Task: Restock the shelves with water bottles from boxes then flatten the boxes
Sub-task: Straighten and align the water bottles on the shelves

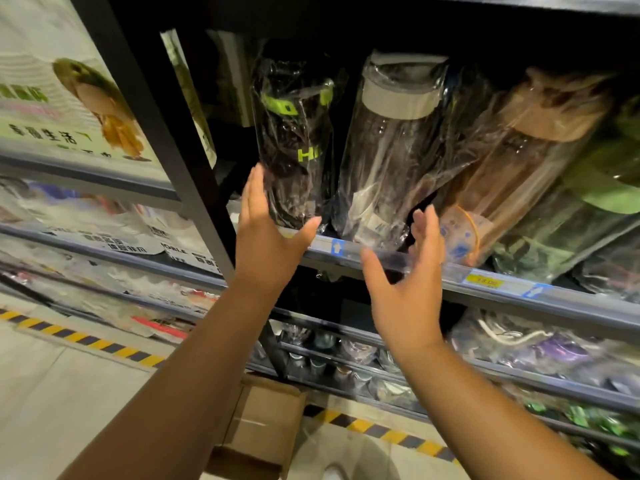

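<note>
Several plastic-wrapped water bottles stand on the upper shelf (485,289). A black bottle with green lettering (294,140) is at the left, a clear bottle with a grey lid (391,143) is beside it, and a tan bottle (512,161) leans further right. My left hand (266,237) is open, its fingers straight against the left side of the black bottle's base. My right hand (408,282) is open in front of the shelf edge, below the clear bottle, and holds nothing. A cardboard box (263,427) sits on the floor below.
A black upright post (166,133) stands left of the bottles. Lower shelves (519,386) hold more wrapped bottles and cups. Yellow-black tape (86,341) marks the floor. The neighbouring rack (86,254) at left holds packaged goods under a poster.
</note>
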